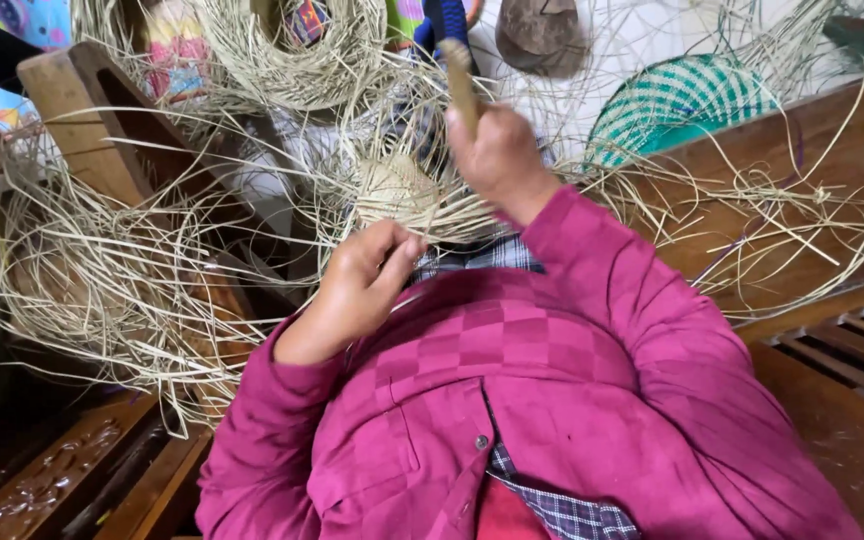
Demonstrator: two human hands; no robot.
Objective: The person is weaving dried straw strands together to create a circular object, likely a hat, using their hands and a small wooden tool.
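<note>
Two hands work a small straw weaving [397, 190]: the left hand [362, 280] pinches strands just below it, the right hand [497, 155] beside it grips an upright wooden stick [462, 85].

The dark brown wooden desk [812, 130] runs diagonally across the upper right. Loose pale straw strands [752, 210] lie spread directly on its top. A teal-and-white woven fan [677, 100] rests at the desk's far edge, touching the straw. Nearer than the straw, a slatted wooden panel [852, 350] adjoins the desk.
</note>
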